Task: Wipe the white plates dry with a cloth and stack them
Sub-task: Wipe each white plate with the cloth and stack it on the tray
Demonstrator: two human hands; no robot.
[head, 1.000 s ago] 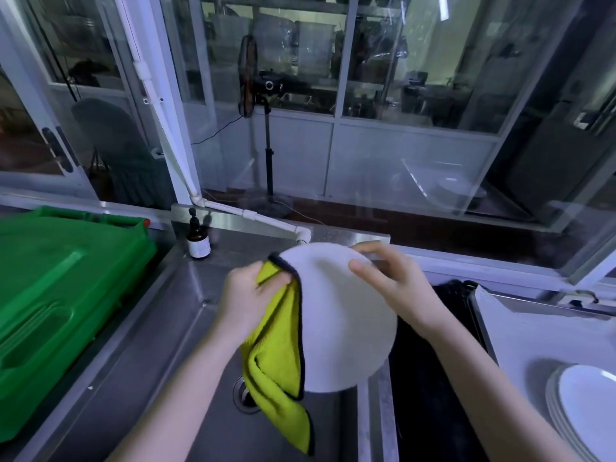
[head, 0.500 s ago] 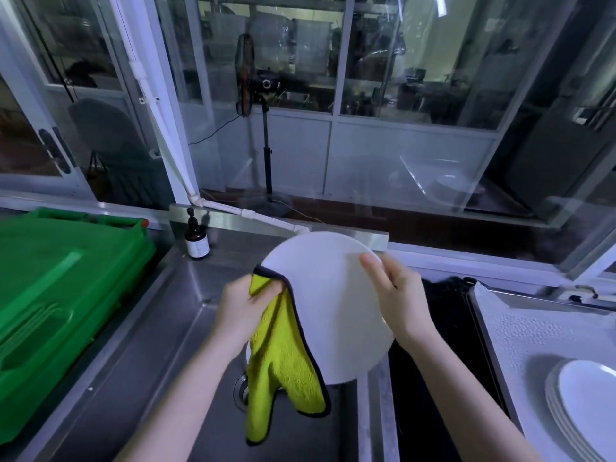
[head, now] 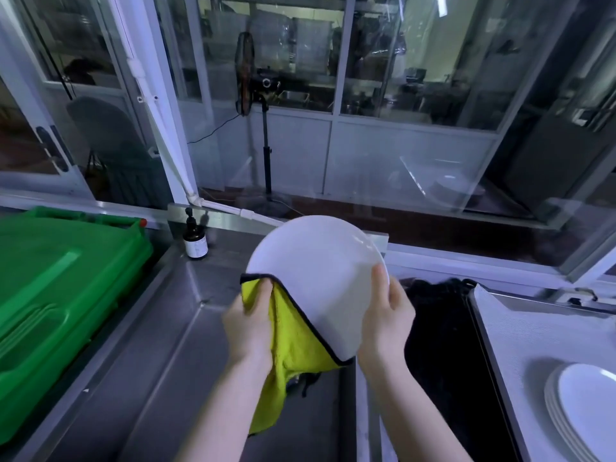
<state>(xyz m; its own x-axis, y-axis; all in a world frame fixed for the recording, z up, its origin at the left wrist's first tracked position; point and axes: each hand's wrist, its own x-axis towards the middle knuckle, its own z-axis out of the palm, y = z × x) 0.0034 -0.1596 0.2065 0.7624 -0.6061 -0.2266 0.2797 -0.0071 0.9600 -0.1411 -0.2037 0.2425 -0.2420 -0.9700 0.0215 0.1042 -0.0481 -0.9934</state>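
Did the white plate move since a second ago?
Yes. The plate rose and shifted left, nearer the brown bottle.

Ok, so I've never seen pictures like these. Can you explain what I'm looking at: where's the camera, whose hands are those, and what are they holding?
No robot here: a person works with bare hands. The pictures all come from one camera worn on their head, looking forward and down. The left hand grips a yellow cloth against a white plate, which the right hand holds by its rim, tilted up over a steel sink. To the right, a stack of plates lies on a counter. To the left sits a green bin, and a brown bottle stands at the sink's back corner.
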